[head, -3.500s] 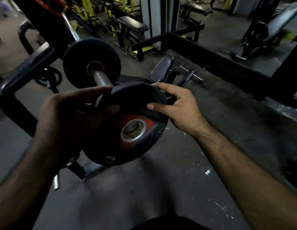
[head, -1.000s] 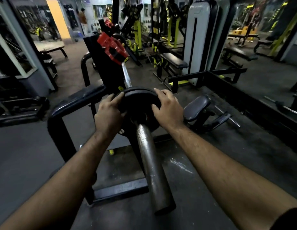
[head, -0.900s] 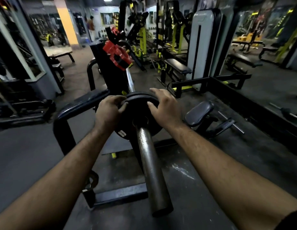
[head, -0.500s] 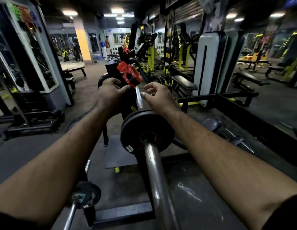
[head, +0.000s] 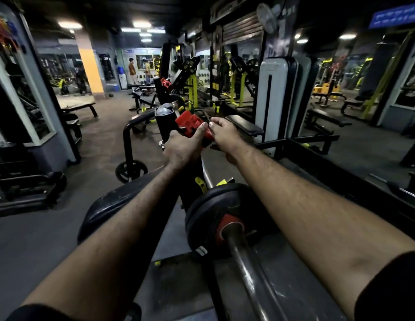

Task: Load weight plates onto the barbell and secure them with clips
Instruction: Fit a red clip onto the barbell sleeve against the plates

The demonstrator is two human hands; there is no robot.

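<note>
A black weight plate (head: 211,216) with a red hub sits on the steel barbell sleeve (head: 250,276), which runs from the bottom of the view up toward the rack. Farther along, a red clip (head: 190,123) sits beside the black rack upright (head: 163,122). My left hand (head: 181,149) is closed around the clip's lower part, thumb on its side. My right hand (head: 221,133) pinches the clip's right edge with its fingertips. Both forearms stretch over the plate.
A black padded arm (head: 113,205) of the bench frame lies left of the plate. A small plate (head: 131,171) rests on the floor at left. Benches and yellow machines (head: 239,89) fill the background, a white weight stack (head: 278,96) stands at right, and two people stand far back.
Both hands left the plate seated on the sleeve and reached forward along the bar to the red clip, closing on it. My view rose and shifted forward over the plate.
</note>
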